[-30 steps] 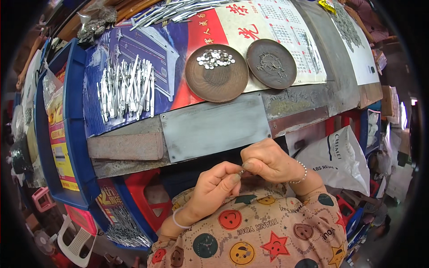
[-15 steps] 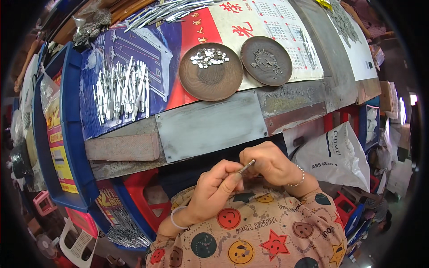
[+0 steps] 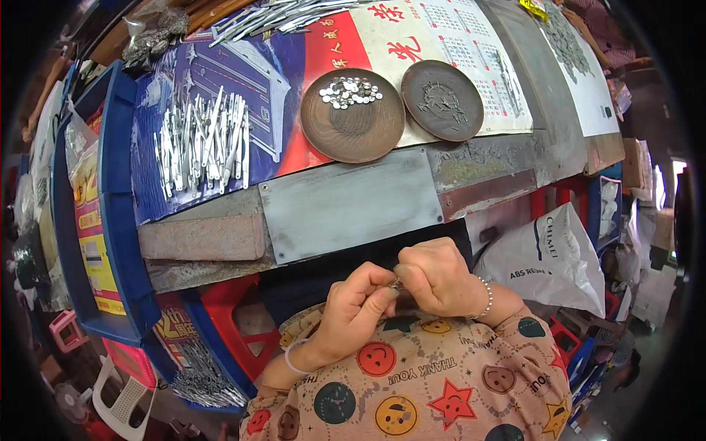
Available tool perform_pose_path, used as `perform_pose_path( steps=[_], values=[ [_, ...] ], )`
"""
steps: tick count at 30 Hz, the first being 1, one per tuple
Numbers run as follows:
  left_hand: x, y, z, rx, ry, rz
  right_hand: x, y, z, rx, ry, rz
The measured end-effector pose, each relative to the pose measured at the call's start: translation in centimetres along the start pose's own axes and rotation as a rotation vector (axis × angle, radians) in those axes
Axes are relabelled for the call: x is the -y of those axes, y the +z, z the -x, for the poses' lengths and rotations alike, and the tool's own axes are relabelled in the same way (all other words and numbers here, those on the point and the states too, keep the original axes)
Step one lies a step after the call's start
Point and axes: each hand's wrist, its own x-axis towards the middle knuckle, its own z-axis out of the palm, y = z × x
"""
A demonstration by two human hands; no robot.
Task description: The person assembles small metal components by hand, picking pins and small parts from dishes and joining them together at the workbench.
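Observation:
Close in front of my body, below the table edge, my two hands meet. My left hand (image 3: 357, 303) pinches a small metal piece (image 3: 396, 284) between thumb and fingers; only a glint of it shows. Against it, my right hand (image 3: 437, 278) is closed with its thumb side on the same piece, its fingertips mostly hidden. Beyond the hands lies a grey metal plate (image 3: 349, 209) fixed on the table edge. On the table stand a round brown dish (image 3: 353, 136) with several small shiny discs and a darker round dish (image 3: 452, 121) with several short thin pins.
A pile of slim silver metal strips (image 3: 206, 143) lies at the left on a calendar sheet, with more strips (image 3: 287, 16) behind. A wooden block (image 3: 202, 239) sits on the front edge. A blue crate (image 3: 121, 242) stands left, a white plastic bag (image 3: 551, 257) right.
The right hand has turned and closed over the slender metal piece, which showed lengthwise between the hands before and is now mostly covered. The left hand has hardly moved.

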Motion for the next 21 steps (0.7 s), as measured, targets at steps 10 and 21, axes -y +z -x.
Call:
perform_pose_path(
  steps=[10, 21],
  values=[
    [0.7, -1.8, 3.2, -0.157, -0.021, 0.075, -0.4, 3.1, -1.5, 0.177, 0.052, -0.255],
    [6.7, -6.8, 3.9, -0.729, 0.082, 0.280, -0.7, 5.0, -2.3, 0.381, 0.182, -0.265]
  ],
)
